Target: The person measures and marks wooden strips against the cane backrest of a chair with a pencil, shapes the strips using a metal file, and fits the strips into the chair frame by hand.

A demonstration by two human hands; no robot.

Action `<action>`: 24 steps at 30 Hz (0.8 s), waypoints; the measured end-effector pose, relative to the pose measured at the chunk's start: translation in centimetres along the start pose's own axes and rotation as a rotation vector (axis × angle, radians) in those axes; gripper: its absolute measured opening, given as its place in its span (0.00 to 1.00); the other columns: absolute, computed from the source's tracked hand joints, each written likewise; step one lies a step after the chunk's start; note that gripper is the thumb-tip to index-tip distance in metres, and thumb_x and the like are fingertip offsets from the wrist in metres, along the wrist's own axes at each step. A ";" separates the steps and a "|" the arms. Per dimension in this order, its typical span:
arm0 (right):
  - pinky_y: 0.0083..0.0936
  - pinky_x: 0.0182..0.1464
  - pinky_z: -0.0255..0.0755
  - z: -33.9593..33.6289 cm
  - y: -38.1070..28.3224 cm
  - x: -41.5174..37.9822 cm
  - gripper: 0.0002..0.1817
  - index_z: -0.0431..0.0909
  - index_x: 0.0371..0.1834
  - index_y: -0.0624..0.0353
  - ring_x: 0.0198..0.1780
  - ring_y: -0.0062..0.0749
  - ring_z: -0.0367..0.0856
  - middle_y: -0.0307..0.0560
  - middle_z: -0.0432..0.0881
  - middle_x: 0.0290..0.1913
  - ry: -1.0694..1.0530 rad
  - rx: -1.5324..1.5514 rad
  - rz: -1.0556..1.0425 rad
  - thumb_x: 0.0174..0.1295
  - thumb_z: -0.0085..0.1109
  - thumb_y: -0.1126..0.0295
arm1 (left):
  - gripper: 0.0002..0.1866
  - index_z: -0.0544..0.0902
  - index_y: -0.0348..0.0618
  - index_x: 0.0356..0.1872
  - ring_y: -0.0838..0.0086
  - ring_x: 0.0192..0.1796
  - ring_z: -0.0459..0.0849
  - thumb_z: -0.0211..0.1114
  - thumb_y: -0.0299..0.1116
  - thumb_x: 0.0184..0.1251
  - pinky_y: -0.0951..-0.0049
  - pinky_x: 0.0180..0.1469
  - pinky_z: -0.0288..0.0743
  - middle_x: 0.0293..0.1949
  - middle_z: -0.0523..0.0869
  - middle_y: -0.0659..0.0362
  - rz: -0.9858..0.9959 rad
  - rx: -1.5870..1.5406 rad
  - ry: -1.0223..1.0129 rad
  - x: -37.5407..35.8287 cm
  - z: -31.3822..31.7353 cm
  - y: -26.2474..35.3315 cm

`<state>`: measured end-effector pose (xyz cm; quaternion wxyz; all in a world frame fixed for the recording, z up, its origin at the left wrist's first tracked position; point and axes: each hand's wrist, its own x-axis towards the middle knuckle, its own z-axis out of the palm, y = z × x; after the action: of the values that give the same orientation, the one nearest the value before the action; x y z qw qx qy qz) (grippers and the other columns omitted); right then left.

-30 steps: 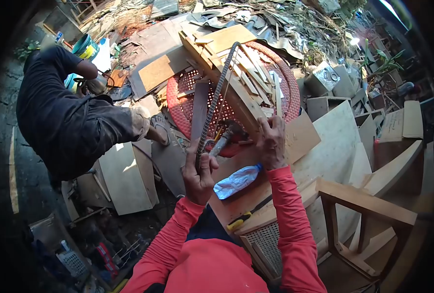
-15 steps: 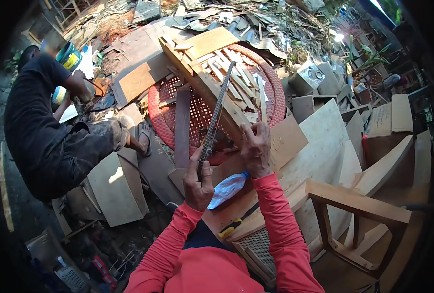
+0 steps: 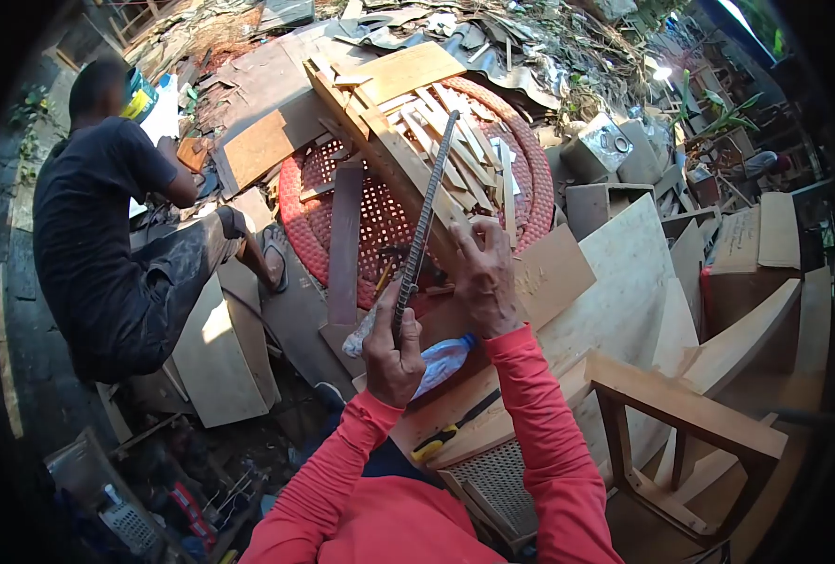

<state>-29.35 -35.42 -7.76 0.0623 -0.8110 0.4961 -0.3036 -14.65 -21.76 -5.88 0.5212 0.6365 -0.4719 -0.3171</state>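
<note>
A long ribbed metal bar, like rebar [image 3: 423, 226], slants up and away from my left hand [image 3: 394, 362], whose fingers are wrapped round its near end. The bar's far part passes over a thick wooden beam [image 3: 389, 160]. At the near end of that beam is my right hand [image 3: 486, 282], its fingers bent over the wood and gripping it. The beam leans across a red woven round surface [image 3: 295, 202] strewn with wood strips [image 3: 450, 155]. Just below and between my hands lies a plastic bottle with a blue cap [image 3: 444, 362].
A yellow-and-black screwdriver [image 3: 436, 440] lies on a board near my body. To the right stand a wooden frame [image 3: 690, 395], a pale board [image 3: 624, 254] and a cardboard box [image 3: 732, 240]. A person in dark clothes [image 3: 107, 244] sits at the left.
My left hand has shifted slightly right and down with the bar. My right hand stays at the beam's end, fingers moved a little. The other person has raised their upper body.
</note>
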 end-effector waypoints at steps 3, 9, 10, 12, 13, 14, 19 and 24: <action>0.46 0.60 0.76 0.4 0.0 -0.3 0.27 0.83 0.67 0.58 0.57 0.54 0.78 0.57 0.76 0.56 0.022 0.038 0.001 0.61 0.67 0.81 | 0.23 0.74 0.36 0.79 0.73 0.34 0.83 0.56 0.30 0.89 0.67 0.40 0.82 0.41 0.85 0.53 0.015 0.000 0.015 0.3 0.4 0.1; 0.47 0.60 0.77 0.2 0.8 0.1 0.28 0.82 0.69 0.56 0.57 0.56 0.80 0.58 0.77 0.55 -0.057 0.133 0.039 0.63 0.65 0.80 | 0.23 0.75 0.34 0.78 0.71 0.34 0.85 0.58 0.28 0.87 0.66 0.40 0.82 0.43 0.88 0.50 0.002 -0.006 0.011 0.0 0.9 0.1; 0.50 0.61 0.77 0.3 1.4 0.0 0.29 0.80 0.71 0.54 0.58 0.58 0.80 0.59 0.77 0.56 -0.090 0.144 0.037 0.64 0.66 0.78 | 0.23 0.74 0.34 0.78 0.73 0.33 0.82 0.57 0.29 0.88 0.68 0.39 0.80 0.39 0.85 0.53 0.028 0.003 0.017 0.0 1.1 0.3; 0.52 0.61 0.76 0.4 1.7 0.0 0.31 0.79 0.73 0.52 0.59 0.59 0.79 0.60 0.76 0.56 -0.122 0.160 0.030 0.64 0.67 0.76 | 0.23 0.73 0.35 0.79 0.79 0.33 0.77 0.55 0.31 0.91 0.73 0.37 0.75 0.32 0.79 0.61 0.077 0.021 0.028 0.1 1.5 0.5; 0.51 0.61 0.76 0.3 1.7 0.0 0.31 0.79 0.73 0.52 0.59 0.58 0.80 0.60 0.76 0.56 -0.121 0.166 0.028 0.64 0.67 0.76 | 0.23 0.74 0.34 0.79 0.79 0.32 0.77 0.55 0.31 0.90 0.73 0.37 0.75 0.32 0.79 0.61 0.102 0.023 0.044 0.2 1.8 0.4; 0.51 0.61 0.77 0.2 1.7 0.0 0.31 0.79 0.73 0.52 0.59 0.58 0.80 0.60 0.76 0.56 -0.119 0.169 0.027 0.64 0.66 0.76 | 0.23 0.74 0.34 0.79 0.79 0.32 0.76 0.55 0.30 0.90 0.73 0.37 0.75 0.32 0.79 0.61 0.106 0.024 0.046 0.3 1.9 0.4; 0.50 0.58 0.76 0.2 1.4 0.0 0.32 0.79 0.75 0.52 0.57 0.56 0.79 0.59 0.75 0.53 -0.101 0.147 0.019 0.64 0.65 0.77 | 0.23 0.74 0.35 0.79 0.79 0.32 0.76 0.55 0.30 0.90 0.72 0.36 0.75 0.32 0.78 0.61 0.112 0.005 0.033 0.3 2.2 0.0; 0.49 0.56 0.76 0.3 1.4 0.0 0.33 0.80 0.75 0.52 0.54 0.55 0.78 0.57 0.74 0.51 -0.087 0.135 0.008 0.63 0.65 0.78 | 0.23 0.74 0.35 0.79 0.79 0.32 0.76 0.55 0.30 0.90 0.73 0.36 0.75 0.31 0.78 0.61 0.122 0.011 0.040 0.2 2.6 0.4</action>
<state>-30.19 -36.19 -8.57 0.1395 -0.8153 0.4747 -0.3007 -16.96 -22.92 -6.15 0.5454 0.6158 -0.5009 -0.2692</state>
